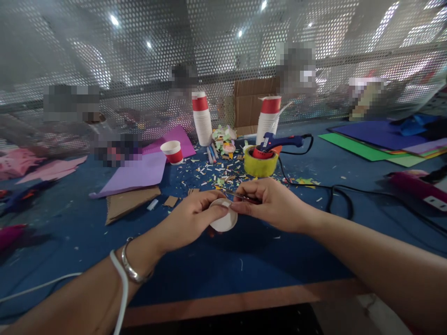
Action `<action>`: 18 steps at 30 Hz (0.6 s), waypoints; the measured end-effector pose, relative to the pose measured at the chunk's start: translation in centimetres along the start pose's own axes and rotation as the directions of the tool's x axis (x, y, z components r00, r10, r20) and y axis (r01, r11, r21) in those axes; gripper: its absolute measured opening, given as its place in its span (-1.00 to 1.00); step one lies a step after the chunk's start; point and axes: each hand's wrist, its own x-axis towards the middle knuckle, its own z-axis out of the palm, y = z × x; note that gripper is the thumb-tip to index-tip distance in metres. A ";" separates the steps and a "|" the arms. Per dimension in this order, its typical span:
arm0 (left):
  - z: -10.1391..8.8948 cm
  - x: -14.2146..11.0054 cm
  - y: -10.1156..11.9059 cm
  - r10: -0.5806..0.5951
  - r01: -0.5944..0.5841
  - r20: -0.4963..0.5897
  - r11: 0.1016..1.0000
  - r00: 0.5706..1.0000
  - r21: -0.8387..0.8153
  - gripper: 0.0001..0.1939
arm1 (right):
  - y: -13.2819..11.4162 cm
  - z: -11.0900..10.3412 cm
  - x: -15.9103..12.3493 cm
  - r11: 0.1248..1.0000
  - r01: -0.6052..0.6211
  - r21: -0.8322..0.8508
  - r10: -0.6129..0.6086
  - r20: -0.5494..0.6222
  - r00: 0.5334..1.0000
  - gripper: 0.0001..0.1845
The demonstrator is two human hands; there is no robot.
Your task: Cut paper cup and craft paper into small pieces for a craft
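Note:
My left hand (195, 213) is closed around a small white paper cup (223, 221), its thumb pressed over the rim. The round end faces me, and the fingers hide part of the far side. My right hand (270, 204) grips a thin, pointed metal tool (246, 197) whose tip points left, just above the cup. The hand covers its handle, so its exact kind is unclear. The right thumb and fingertips touch the cup's right edge.
Paper scraps (225, 172) litter the blue table (240, 267). Beyond stand a red-and-white cup (172, 152), two cup stacks (201, 121) (268, 122), and a blue glue gun (282, 141) on a yellow tape roll (260, 164). Its black cord (314, 186) trails right. Cardboard (131, 204) and coloured sheets (377, 139) lie aside.

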 end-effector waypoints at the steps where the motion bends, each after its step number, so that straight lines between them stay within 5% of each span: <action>1: -0.1 0.0 0.0 0.001 -0.001 0.016 1.000 1.000 -0.014 -0.78 | 0.0 0.0 0.0 0.999 -0.005 0.033 0.004 0.010 1.000 -0.65; 12: -0.8 -0.3 -0.3 0.025 0.014 0.175 0.976 0.984 -0.218 -0.81 | -0.4 -0.5 -0.2 0.886 -0.094 0.454 -0.018 0.237 0.971 -0.64; 18: -0.4 -0.3 0.0 0.129 -0.126 0.059 0.991 0.990 -0.053 -0.79 | -0.6 -0.5 -0.1 0.921 0.018 0.390 -0.081 0.145 0.986 -0.62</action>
